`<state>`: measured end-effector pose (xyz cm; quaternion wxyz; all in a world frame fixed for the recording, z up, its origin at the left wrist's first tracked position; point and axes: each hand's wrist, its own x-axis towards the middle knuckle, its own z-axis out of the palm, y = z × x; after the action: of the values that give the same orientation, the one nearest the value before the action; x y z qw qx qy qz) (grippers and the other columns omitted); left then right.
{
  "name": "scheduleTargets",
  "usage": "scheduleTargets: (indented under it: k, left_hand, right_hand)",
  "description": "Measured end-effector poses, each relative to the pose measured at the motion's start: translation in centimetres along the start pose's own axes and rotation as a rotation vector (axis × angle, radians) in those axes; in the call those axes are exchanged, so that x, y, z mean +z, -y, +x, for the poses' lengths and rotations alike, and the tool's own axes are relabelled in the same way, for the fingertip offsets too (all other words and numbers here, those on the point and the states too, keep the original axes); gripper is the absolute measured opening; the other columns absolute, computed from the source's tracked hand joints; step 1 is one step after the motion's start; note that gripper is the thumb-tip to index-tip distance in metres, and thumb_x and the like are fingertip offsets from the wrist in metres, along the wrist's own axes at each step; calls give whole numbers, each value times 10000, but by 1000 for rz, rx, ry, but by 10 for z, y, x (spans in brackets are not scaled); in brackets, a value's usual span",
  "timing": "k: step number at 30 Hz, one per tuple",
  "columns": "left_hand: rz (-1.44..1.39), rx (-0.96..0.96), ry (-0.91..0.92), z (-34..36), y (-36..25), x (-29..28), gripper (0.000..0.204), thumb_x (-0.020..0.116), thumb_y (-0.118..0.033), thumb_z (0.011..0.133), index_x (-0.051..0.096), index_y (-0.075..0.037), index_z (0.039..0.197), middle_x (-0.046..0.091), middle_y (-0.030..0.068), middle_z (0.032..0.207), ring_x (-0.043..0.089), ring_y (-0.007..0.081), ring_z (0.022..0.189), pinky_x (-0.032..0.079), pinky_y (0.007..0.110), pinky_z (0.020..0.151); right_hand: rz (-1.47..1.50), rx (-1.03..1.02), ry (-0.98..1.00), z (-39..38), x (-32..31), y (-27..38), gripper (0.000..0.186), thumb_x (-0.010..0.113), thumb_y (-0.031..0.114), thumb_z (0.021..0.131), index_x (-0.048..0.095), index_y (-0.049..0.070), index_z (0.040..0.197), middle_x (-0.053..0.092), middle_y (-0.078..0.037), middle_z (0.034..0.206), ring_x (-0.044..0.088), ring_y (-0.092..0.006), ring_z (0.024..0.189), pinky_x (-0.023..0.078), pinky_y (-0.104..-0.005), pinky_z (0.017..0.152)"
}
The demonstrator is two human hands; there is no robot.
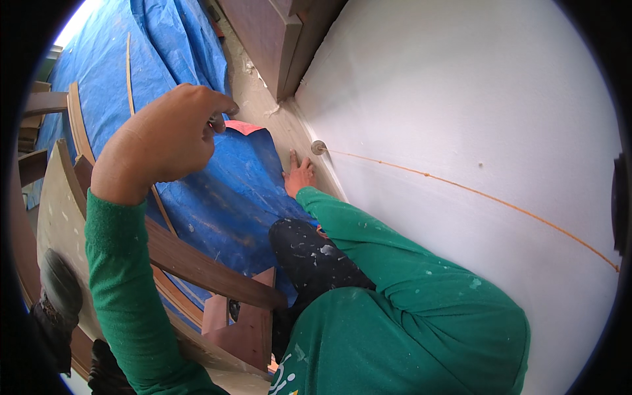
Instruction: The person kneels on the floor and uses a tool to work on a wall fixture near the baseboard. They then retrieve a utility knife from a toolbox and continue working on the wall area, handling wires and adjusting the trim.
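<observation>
My left hand is raised over the blue tarp, its fingers bent, with a small thing among the fingertips that I cannot make out. My right hand rests with fingers spread on the pale floor strip at the foot of the white wall, beside the tarp's edge. Just above it, a small round metal piece sits low on the wall with an orange string running from it to the right. A pink patch shows along the tarp's upper edge.
Curved wooden pieces and a pale curved panel lie at the lower left, with thin strips on the tarp. A dark shoe shows at the far left, my dark knee below my right hand. A wooden cabinet stands against the wall.
</observation>
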<state>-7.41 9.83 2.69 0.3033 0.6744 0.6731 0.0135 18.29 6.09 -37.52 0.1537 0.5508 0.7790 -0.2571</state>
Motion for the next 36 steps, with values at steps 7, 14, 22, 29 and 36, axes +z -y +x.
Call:
scheduleTargets:
  k: [7,14,22,29,36]
  left_hand:
    - [0,-10,30,3,4,1,471,598,110,754,694,31,1209,742,199,1067,742,287,916,597,350,880]
    - [-13,0,23,4,3,2,464,603,109,755,695,33,1204,744,196,1059,743,284,915,598,346,874]
    - [-22,11,3,6,0,3,431,616,100,765,701,43,1184,745,204,1049,743,292,907,599,340,868]
    - [5,10,7,5,0,1,421,626,90,775,703,41,1186,746,205,1056,748,291,897,603,337,867]
    - [-10,-1,40,8,0,0,404,655,69,795,700,36,1194,750,193,1052,749,272,898,603,340,869]
  right_hand:
    - [-4,22,30,0,-4,3,820,628,372,963,184,165,1621,362,-250,1395,466,-415,1236,428,-477,1048]
    - [-4,30,17,0,-1,3,824,628,376,962,179,171,1622,375,-242,1380,469,-407,1231,431,-474,1038]
    - [-12,33,-3,0,2,1,806,627,369,961,207,171,1619,387,-239,1376,482,-397,1222,429,-469,1038]
    - [7,13,-1,-1,0,2,809,621,348,966,187,156,1621,373,-259,1364,472,-424,1231,437,-486,1043]
    - [-10,42,20,0,0,1,801,596,356,986,158,170,1630,351,-256,1430,464,-398,1253,406,-472,1068]
